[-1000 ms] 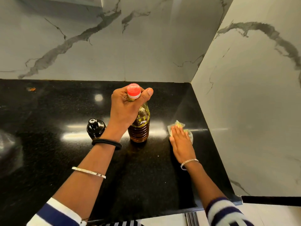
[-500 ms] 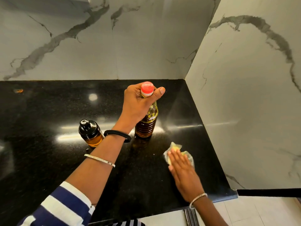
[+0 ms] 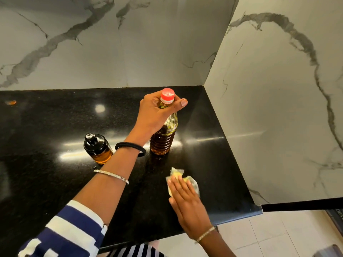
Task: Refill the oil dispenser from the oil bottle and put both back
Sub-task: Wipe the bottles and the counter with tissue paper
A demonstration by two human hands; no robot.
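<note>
Black shiny stone makes up the counter point(image 3: 55, 127), and this one view looks down on it from the person's head. The oil bottle point(image 3: 163, 141) stands upright near the back corner, where two pale walls point(image 3: 74, 43) meet. Its red cap point(image 3: 167, 94) is on. The left hand point(image 3: 156, 112) is wrapped round the thin neck just under the cap, with the thumb sticking out to the right.

The oil dispenser point(image 3: 98, 148) sits on the counter a little to the left of the bottle, not touching it. It has a black top, and golden oil shows in its lower part. The filling looks done, I think.

The right hand point(image 3: 187, 203) lies flat, with the fingers straight and close together. It presses down on a small yellowish cloth point(image 3: 177, 173) in front of the bottle, nearer the person.

This looks like the clean-up part, a wipe for drips before things go back. To do it well, the bottle should stay straight up while the other hand rubs. The cloth should cover every oily spot, also the place near the bottom of the bottle. The neck may be slippery, so a firm hold helps. The dispenser is close to the left arm, so that arm should move with care and not knock it.
</note>
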